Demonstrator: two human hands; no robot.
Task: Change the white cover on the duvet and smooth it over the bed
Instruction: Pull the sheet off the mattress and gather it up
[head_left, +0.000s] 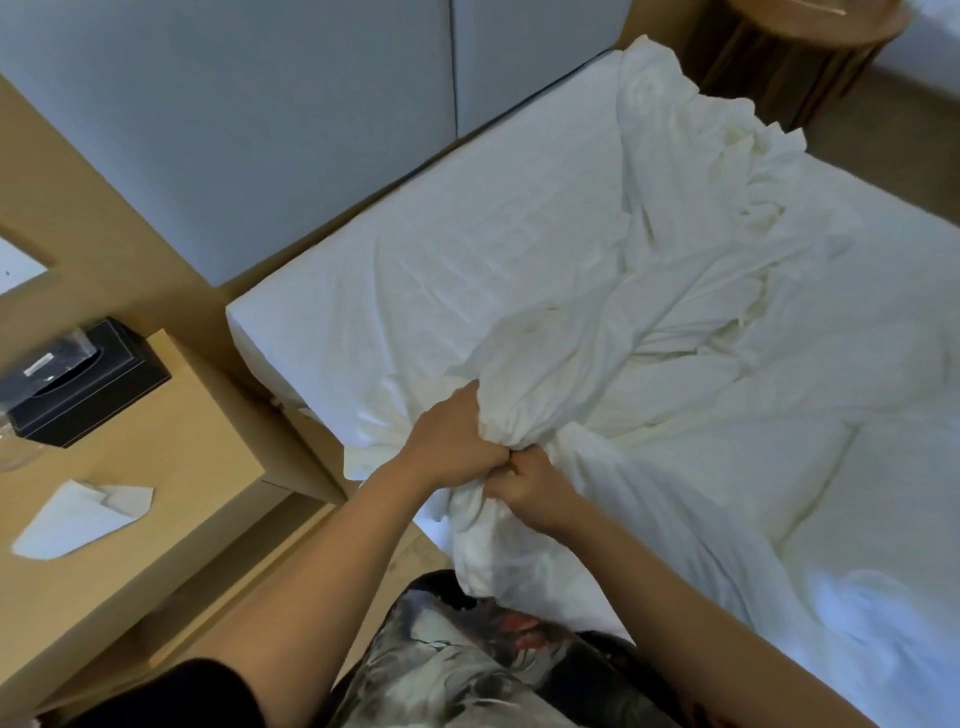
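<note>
A white duvet cover lies crumpled in long folds across the bed, running from the far corner to the near edge. At the near edge the cloth is gathered into a tight bunch. My left hand is closed around that bunch from the left. My right hand grips the same bunch just beside it, knuckles touching the left hand. More white bedding is spread flat on the right part of the bed. Whether the duvet is inside the cover is hidden.
A wooden bedside table stands left of the bed with a black tissue box and a white folded paper on it. A padded grey headboard lines the wall. A round wooden stool stands beyond the far corner.
</note>
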